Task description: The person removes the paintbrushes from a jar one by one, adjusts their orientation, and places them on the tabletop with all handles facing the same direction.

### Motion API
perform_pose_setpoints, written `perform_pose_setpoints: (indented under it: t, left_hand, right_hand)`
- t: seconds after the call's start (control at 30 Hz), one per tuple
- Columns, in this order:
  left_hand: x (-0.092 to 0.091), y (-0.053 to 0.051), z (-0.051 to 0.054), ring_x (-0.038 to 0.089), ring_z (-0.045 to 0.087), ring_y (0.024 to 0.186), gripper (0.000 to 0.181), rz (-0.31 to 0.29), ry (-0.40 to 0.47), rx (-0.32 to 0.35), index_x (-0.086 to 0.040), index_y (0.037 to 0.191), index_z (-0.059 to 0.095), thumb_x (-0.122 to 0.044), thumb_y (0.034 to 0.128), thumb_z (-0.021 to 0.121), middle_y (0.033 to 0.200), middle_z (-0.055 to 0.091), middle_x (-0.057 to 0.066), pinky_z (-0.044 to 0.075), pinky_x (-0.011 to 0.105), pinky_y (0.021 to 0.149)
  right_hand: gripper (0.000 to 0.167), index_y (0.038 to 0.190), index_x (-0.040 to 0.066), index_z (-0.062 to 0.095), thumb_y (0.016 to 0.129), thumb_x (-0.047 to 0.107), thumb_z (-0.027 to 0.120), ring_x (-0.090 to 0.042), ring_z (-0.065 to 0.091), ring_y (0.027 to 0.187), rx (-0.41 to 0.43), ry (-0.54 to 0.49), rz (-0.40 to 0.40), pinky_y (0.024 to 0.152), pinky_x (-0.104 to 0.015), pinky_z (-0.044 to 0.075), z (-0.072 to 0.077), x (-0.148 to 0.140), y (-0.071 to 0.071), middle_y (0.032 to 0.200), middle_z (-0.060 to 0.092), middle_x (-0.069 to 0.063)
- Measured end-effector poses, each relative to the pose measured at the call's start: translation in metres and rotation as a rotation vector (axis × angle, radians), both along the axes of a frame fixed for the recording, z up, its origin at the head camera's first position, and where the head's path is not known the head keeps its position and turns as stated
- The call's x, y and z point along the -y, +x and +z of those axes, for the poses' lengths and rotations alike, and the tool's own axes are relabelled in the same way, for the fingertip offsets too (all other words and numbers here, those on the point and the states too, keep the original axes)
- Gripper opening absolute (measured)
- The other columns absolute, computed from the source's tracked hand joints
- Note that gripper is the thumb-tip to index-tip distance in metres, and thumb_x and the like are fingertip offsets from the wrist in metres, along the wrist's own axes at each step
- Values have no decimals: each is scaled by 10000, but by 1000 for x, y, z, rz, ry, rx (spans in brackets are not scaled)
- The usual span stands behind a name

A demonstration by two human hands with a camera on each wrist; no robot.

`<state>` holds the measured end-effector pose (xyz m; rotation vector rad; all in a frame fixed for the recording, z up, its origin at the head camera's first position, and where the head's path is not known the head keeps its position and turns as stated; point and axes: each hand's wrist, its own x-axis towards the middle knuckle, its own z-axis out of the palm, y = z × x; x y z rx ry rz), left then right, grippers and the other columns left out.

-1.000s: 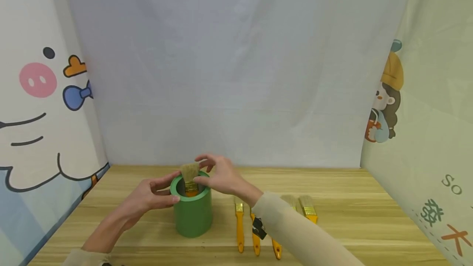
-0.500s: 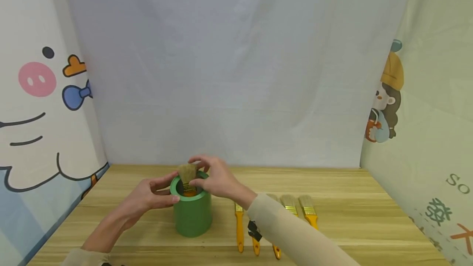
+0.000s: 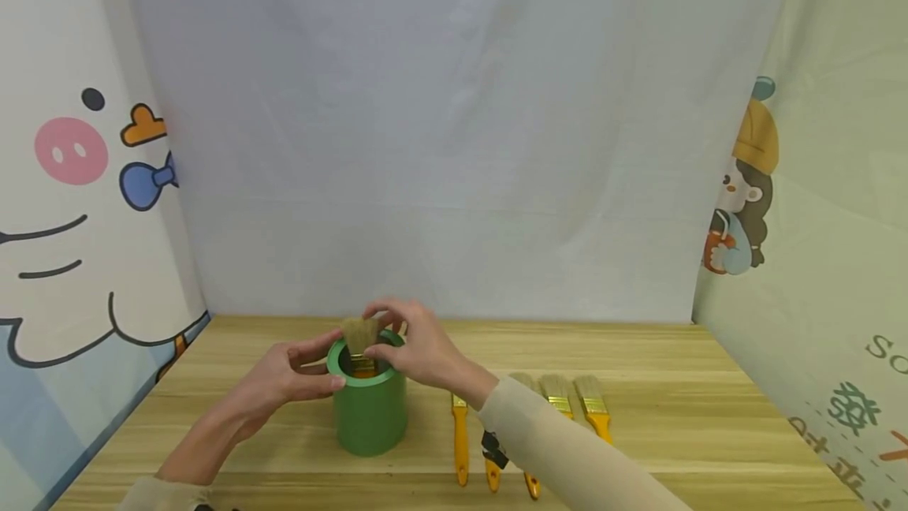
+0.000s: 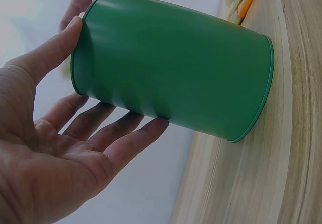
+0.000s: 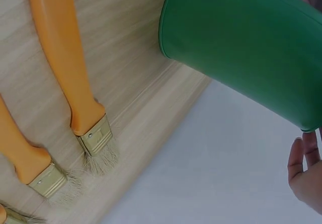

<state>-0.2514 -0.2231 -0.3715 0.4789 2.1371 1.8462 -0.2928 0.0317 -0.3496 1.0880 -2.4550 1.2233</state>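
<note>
A green can point(image 3: 371, 416) stands upright toward the left of the table. My left hand point(image 3: 284, 373) holds it near the rim, with the thumb in front and the fingers behind. In the left wrist view the fingers point(image 4: 132, 138) lie along the can's side. A paintbrush point(image 3: 361, 335) stands inside the can with its pale bristles up; most of its orange handle is hidden. My right hand point(image 3: 418, 345) pinches this brush from the right, thumb at the metal band and fingers by the bristles.
Several orange-handled paintbrushes lie side by side right of the can, bristles away from me, among them one paintbrush point(image 3: 460, 440) closest to the can. My right sleeve point(image 3: 560, 448) covers part of them. A pale cloth point(image 3: 454, 140) hangs behind the wooden table point(image 3: 674, 416).
The right hand and the brush have shifted slightly left and down, so the brush sits a little deeper in the can. The left hand and the can have stayed still.
</note>
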Motion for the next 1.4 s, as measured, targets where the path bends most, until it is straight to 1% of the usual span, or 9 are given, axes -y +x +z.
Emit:
perform_pose_setpoints:
  t: [0.1, 0.23, 0.5, 0.77, 0.87, 1.07, 1.2, 1.3, 1.4]
  left_hand:
    - [0, 0, 0, 502, 373, 1460, 872, 5, -4, 0, -22, 1660, 282, -173, 968, 791, 1682, 262, 242, 549, 455, 1026]
    - [0, -1, 0, 504, 370, 1461, 869, 8, -6, -3, -20, 1658, 289, -175, 967, 793, 1684, 262, 237, 550, 456, 1025]
    - [0, 0, -1, 507, 365, 1461, 865, 10, -12, -5, -20, 1656, 294, -172, 966, 793, 1684, 264, 230, 549, 449, 1026]
    - [0, 0, -1, 507, 370, 1459, 871, 13, -17, -5, -22, 1658, 291, -182, 965, 794, 1684, 264, 233, 547, 459, 1028]
    - [0, 0, -1, 512, 364, 1461, 874, 7, -13, -5, -15, 1658, 281, -179, 968, 791, 1684, 255, 244, 547, 461, 1029]
    - [1, -1, 0, 509, 366, 1461, 874, 11, -16, -23, -17, 1658, 284, -182, 966, 792, 1681, 272, 234, 546, 449, 1030]
    - [1, -1, -1, 508, 373, 1458, 875, 15, -21, -18, -25, 1659, 291, -184, 963, 797, 1679, 281, 229, 546, 450, 1030]
    - [1, -1, -1, 507, 369, 1461, 869, 11, -25, -11, -36, 1662, 292, -185, 968, 793, 1684, 274, 220, 543, 461, 1034]
    - [1, 0, -1, 505, 364, 1465, 855, 6, -29, -11, -52, 1664, 300, -187, 974, 787, 1690, 267, 206, 538, 472, 1040]
  right_hand:
    - [387, 1273, 179, 687, 926, 108, 844, -177, 559, 914, -10, -10, 18, 768, -295, 456, 0, -2, 2, 1074, 737, 34]
    - [395, 1288, 169, 671, 934, 88, 827, -172, 559, 917, -17, -15, 33, 764, -293, 460, -1, -3, 3, 1093, 719, 22]
    - [421, 1306, 181, 641, 936, 136, 836, -158, 570, 956, -39, 11, 27, 811, -313, 472, -4, -3, 4, 1096, 720, 23]
    - [449, 1355, 178, 628, 952, 124, 816, -131, 581, 962, -40, 6, 27, 822, -328, 487, -7, -3, 6, 1089, 729, 7]
    - [439, 1356, 177, 633, 959, 107, 806, -116, 609, 944, -42, -7, 36, 811, -325, 505, -5, -2, 6, 1076, 742, 4]
    - [417, 1355, 164, 624, 976, 79, 778, -65, 679, 941, -34, -29, 61, 894, -313, 547, -1, -3, 7, 1018, 764, -7]
    - [419, 1356, 146, 618, 976, 61, 774, -52, 692, 917, -33, -45, 77, 896, -331, 563, 0, -3, 8, 1029, 771, -18]
    - [425, 1369, 115, 609, 979, 49, 766, -69, 707, 916, -50, -61, 92, 891, -339, 576, 1, -4, 10, 1040, 770, -44]
    - [431, 1376, 93, 601, 980, 23, 755, -98, 728, 914, -59, -87, 110, 868, -295, 587, 3, -4, 9, 1052, 763, -82]
